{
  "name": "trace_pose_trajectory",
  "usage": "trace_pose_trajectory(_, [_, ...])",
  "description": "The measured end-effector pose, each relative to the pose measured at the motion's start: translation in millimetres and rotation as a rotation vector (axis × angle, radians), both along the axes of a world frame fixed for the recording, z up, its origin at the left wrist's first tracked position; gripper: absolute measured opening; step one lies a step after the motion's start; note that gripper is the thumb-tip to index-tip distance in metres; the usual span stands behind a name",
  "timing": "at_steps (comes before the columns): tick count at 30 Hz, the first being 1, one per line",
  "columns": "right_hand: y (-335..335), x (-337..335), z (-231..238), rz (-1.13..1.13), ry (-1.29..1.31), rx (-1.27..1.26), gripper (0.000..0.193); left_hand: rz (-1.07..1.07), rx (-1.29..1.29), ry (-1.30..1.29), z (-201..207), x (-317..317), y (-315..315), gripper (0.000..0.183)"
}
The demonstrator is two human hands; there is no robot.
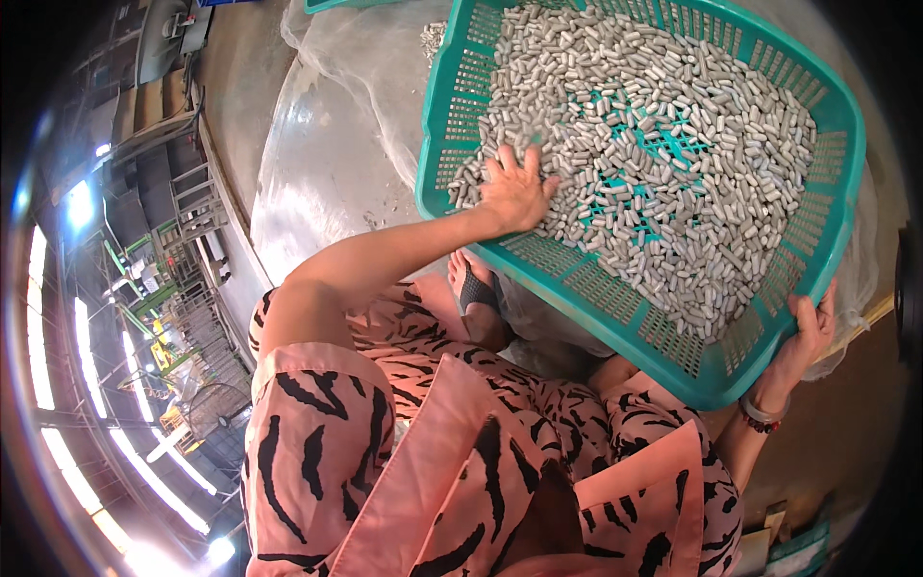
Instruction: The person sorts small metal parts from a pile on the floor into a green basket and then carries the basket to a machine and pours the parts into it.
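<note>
A green plastic basket (850,135) with slotted walls sits tilted in front of my knees. Many small, pale grey, cylinder-shaped pieces (740,115) lie in it, and the green mesh bottom shows through gaps near the middle. My left hand (519,192) reaches over the near left side, fingers spread, resting on the pieces and holding none that I can see. At the near right corner, my right hand (810,337) is closed round the basket's rim; part of its grip is hidden behind the wall.
Clear plastic sheeting (322,144) covers the floor left of the basket, with scattered bits on it. A small heap of similar pieces (434,38) lies beyond the left wall. Another green rim (346,4) shows at the top. My sandalled foot (473,286) is under the near edge.
</note>
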State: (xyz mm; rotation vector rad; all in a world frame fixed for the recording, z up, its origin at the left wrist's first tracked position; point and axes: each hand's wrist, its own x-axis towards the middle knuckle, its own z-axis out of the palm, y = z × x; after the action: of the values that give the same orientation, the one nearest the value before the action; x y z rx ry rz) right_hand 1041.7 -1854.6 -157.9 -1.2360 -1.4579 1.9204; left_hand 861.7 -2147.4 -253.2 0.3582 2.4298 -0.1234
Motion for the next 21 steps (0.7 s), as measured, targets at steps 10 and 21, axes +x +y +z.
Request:
trace_pose_trajectory(10, [5,7,-7,0.048,0.055,-0.014,0.025,0.028,0.518,-0.36,48,98,143,0.066])
trace_pose_trajectory(21, [-2,9,5,0.051,0.047,0.007,0.03,-0.958,1.094,0.509,-20,0,210,0.041])
